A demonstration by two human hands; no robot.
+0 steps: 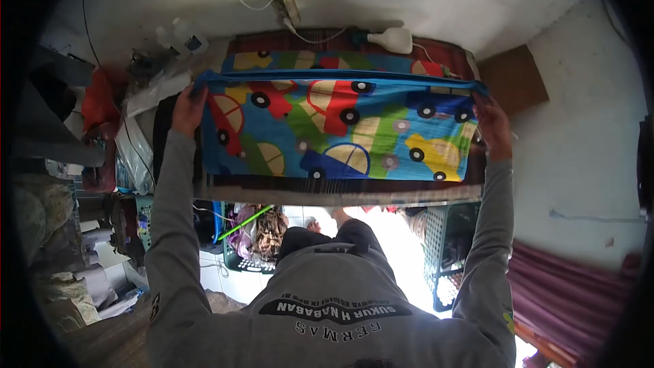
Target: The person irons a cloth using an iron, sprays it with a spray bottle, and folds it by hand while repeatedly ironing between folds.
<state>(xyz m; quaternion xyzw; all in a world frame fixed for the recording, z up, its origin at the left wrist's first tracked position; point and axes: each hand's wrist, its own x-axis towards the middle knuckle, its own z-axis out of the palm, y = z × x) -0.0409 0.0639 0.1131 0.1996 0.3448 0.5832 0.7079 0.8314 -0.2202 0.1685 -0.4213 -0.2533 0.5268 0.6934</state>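
A blue cloth (334,116) printed with red, green, yellow and blue cars is stretched between my hands over a padded surface with a dark reddish blanket (455,51). My left hand (189,108) grips its upper left corner, fingers closed. At the upper right corner, my right hand (492,123) is closed round the edge. The cloth's near part hangs or lies toward me, and its lower edge is close to the front of the surface. More of the same print shows behind the raised top edge.
A white bottle-shaped item (394,40) with a cord lies at the back. A power strip (286,1) hangs on the wall. Brown cardboard (514,86) leans at right. Below are a basket of clothes (255,266) and a green crate (436,259). Plastic bottles (189,35) stand back left.
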